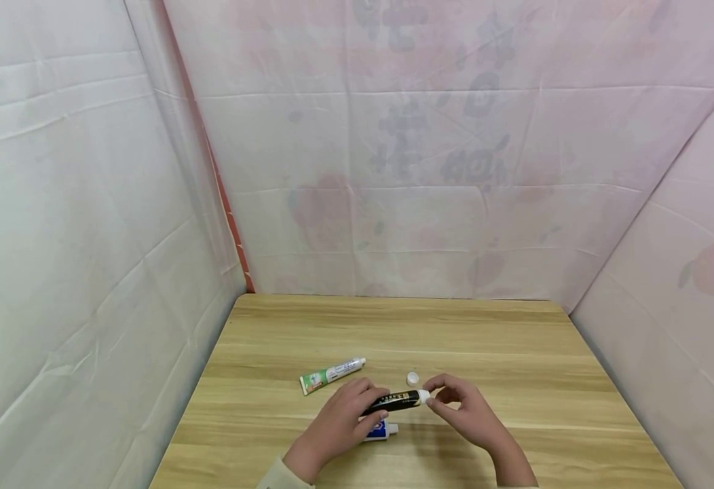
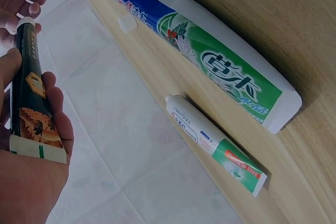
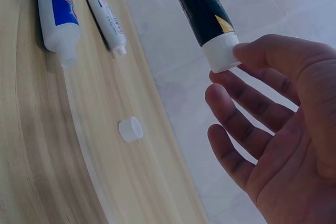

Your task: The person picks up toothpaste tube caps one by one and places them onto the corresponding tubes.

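My left hand (image 1: pixel 340 419) grips a black toothpaste tube (image 1: pixel 398 401), which is held up over the table and points right. Honeycomb artwork shows near the tube's flat end in the left wrist view. At the other end sits a white cap (image 3: pixel 219 54), which my right hand (image 1: pixel 472 415) pinches with the thumb and a finger; the other fingers are spread below it. Under my left hand in the head view, a larger toothpaste tube (image 2: pixel 210 59) in white, blue and green lies on the table, partly covered. Its narrow white nozzle end (image 3: pixel 67 56) points right.
A smaller green and white toothpaste tube (image 1: pixel 332 375) lies farther back on the wooden table (image 1: pixel 259 435). A loose white cap (image 1: pixel 412 378) rests just beyond the black tube. Fabric walls (image 1: pixel 418 238) stand at the back and both sides.
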The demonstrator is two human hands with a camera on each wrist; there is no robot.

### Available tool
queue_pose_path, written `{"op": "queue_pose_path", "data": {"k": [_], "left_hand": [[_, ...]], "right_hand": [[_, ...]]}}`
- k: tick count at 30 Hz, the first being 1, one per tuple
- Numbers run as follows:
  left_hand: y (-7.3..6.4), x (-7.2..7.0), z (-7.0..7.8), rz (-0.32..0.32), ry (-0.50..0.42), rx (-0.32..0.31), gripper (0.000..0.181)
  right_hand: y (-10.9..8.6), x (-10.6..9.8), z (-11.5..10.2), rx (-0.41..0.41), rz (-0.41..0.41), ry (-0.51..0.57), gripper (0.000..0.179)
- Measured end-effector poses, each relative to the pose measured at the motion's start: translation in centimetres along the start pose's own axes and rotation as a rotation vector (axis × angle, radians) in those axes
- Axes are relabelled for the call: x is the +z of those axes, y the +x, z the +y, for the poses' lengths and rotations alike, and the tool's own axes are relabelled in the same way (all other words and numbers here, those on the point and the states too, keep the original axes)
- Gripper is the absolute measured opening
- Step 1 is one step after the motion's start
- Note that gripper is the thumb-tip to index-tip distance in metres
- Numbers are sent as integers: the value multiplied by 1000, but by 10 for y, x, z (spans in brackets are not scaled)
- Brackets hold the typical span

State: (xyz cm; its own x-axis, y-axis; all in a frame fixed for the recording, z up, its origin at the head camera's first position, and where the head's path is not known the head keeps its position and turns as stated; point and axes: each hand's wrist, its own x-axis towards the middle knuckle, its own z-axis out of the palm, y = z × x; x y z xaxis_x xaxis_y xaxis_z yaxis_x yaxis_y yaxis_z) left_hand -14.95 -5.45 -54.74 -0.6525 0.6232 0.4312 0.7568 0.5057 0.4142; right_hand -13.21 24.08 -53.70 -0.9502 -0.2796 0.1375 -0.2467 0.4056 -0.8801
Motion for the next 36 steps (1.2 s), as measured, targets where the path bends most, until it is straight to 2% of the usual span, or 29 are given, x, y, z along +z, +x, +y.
{"op": "queue_pose_path", "data": {"k": [5,13,24,31,36], "left_hand": [[0,1,0,-2,-5,-3,32],[0,2,1,13,0,9,32],[0,2,3,16,-4,-4,31],[-1,2,2,17,-16,-8,30],[-1,1,2,26,-16,2,30]], "right_hand": [[1,1,0,70,-17,-2,16],[2,0,-3,73,-65,38,26],[3,0,-2,179,-40,-10,35],[-1,0,-2,168,6,0,31],[-4,0,-2,93,40,18,23]]}}
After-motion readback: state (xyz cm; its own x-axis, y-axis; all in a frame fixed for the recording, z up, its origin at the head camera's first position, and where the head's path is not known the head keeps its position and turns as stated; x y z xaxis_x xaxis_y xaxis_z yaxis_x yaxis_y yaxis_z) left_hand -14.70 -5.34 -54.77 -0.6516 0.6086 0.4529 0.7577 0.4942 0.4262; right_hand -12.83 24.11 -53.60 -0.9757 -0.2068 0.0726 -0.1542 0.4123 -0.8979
